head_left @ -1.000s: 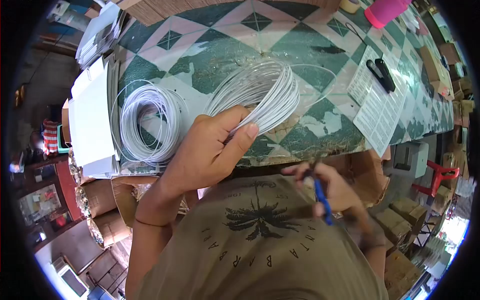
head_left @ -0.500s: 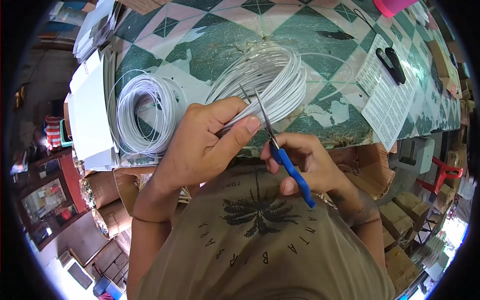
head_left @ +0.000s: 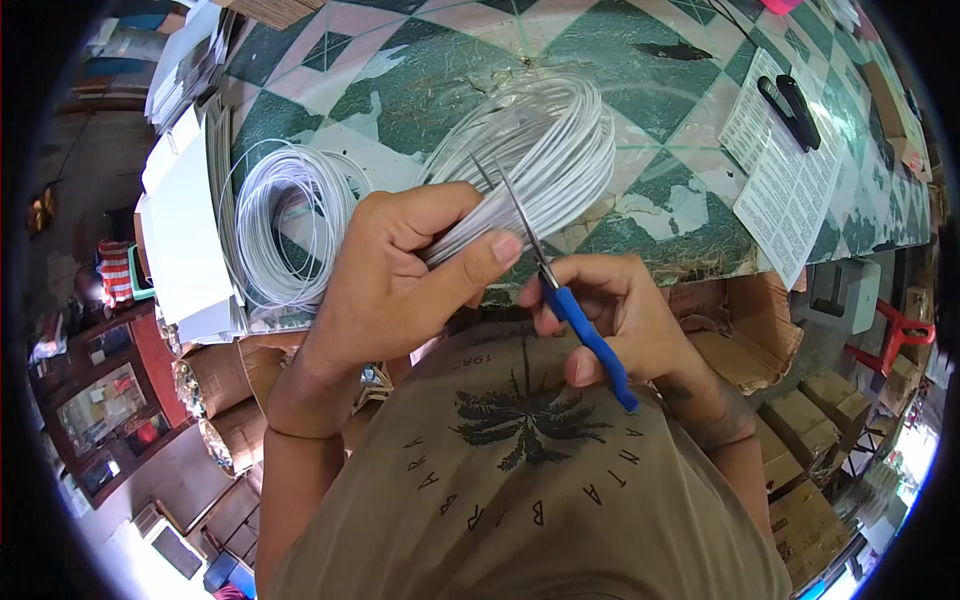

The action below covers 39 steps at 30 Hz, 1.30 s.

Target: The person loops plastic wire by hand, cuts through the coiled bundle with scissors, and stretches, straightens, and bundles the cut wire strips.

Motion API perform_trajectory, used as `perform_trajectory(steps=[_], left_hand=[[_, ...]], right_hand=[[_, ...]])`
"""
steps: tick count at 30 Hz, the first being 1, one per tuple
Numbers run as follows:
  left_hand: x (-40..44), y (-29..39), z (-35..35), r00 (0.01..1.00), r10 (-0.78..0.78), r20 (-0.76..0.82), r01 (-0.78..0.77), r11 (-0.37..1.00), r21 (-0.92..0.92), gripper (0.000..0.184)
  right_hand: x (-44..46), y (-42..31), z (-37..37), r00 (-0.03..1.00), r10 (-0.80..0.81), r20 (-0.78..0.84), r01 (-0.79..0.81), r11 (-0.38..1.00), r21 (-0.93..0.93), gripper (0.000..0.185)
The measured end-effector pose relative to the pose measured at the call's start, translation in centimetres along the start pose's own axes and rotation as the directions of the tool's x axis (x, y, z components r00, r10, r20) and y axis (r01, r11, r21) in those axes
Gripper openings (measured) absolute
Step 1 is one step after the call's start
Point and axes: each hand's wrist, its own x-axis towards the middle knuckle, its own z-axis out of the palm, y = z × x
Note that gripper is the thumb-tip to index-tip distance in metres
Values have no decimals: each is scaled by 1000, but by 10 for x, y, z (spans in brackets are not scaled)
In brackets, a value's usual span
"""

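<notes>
My left hand [head_left: 410, 270] is closed around the near side of a coil of thin white wire [head_left: 560, 165], thumb lying across the strands. The far side of the coil reaches over the table. In my right hand [head_left: 610, 315] is a pair of scissors [head_left: 590, 340] with blue handles, its metal blades pointing up and away from me. The blades are slightly parted and lie over the strands, just right of my left thumb. Whether any strand sits between them I cannot tell. A second white coil [head_left: 265, 230] lies on the table, left of my left hand.
The table [head_left: 440, 70] has a worn green and pink diamond pattern. At its left stands a stack of white cards [head_left: 185, 220]. A black stapler [head_left: 790, 115] rests on printed sheets [head_left: 790, 190] at the right. Cardboard boxes [head_left: 745, 335] are under the table's near edge.
A loop of wire that stuck out to the right of the held coil no longer shows there. The scissors have barely moved relative to the coil, and the camera view has shifted slightly.
</notes>
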Motion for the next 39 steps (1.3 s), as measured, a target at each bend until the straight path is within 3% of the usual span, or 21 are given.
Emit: perform_trajectory(steps=[3, 8, 13, 18, 23, 28, 33, 37, 39], left_hand=[[0, 0, -2, 1000, 3, 24, -2, 999, -36, 17], [-2, -2, -2, 999, -25, -37, 20, 991, -131, 17], [-3, 1, -2, 998, -55, -23, 53, 994, -98, 17], [-3, 1, -1, 999, -34, 12, 35, 998, -49, 16], [-1, 1, -3, 998, -45, -41, 41, 994, -98, 15], [0, 4, -4, 999, -35, 28, 37, 996, -79, 15], [-1, 6, -4, 993, -75, 86, 85, 990, -112, 16], [-3, 5, -4, 1000, -16, 26, 18, 996, -91, 18], [-4, 5, -4, 1000, -13, 24, 15, 997, -75, 19]], right_hand=[[4, -2, 0, 996, -75, 44, 77, 996, -34, 52], [-4, -7, 2, 996, 89, -15, -90, 988, -125, 54], [-1, -4, 3, 996, 85, -29, -85, 996, -2, 53], [5, -2, 3, 1000, -24, 0, 24, 999, 40, 52], [0, 1, -2, 999, -26, -26, 23, 996, -84, 48], [0, 1, -4, 1000, -13, -22, 12, 999, -50, 47], [8, 1, -7, 990, -137, 40, 138, 990, -8, 52], [-3, -3, 4, 997, 69, -24, -68, 998, 12, 55], [-5, -2, 4, 999, 54, -10, -53, 998, 18, 53]])
